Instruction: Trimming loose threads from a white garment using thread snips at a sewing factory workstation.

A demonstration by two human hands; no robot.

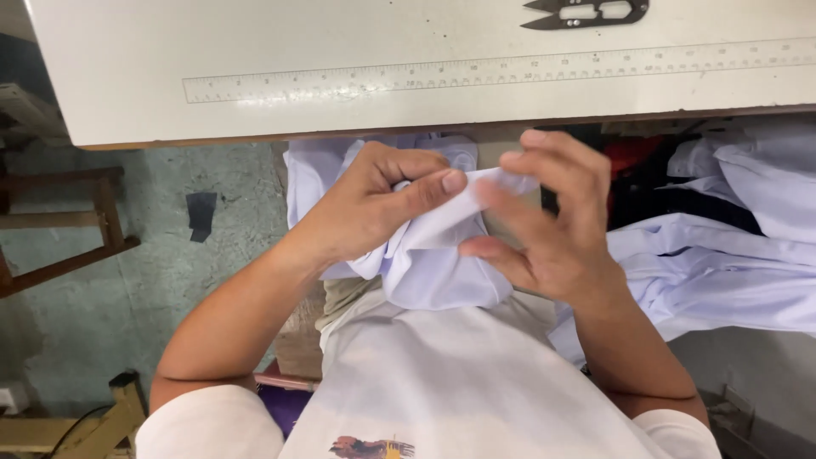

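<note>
Two bare hands meet just below the near edge of a pale counter, both busy with one piece of white cloth. The left hand has its fingers curled together and clamped on a fold of the cloth, the thumb lying flat along the top of the fold and pressing it against the bent forefinger. The right hand is slightly blurred; its fingers are spread and only loosely bent, the upper ones resting on the far end of the same fold and the thumb touching the cloth lower down, so it steadies the cloth without gripping it tight. The cloth hangs bunched between the two hands, over the person's lap and close against the white shirt they wear.

On the counter a long ruler strip runs parallel to the near edge, and a pair of dark thread snips lies at the far side, well apart from both hands. More pale cloth lies heaped to the right, beside the right forearm. A wooden frame stands on the grey floor to the left.
</note>
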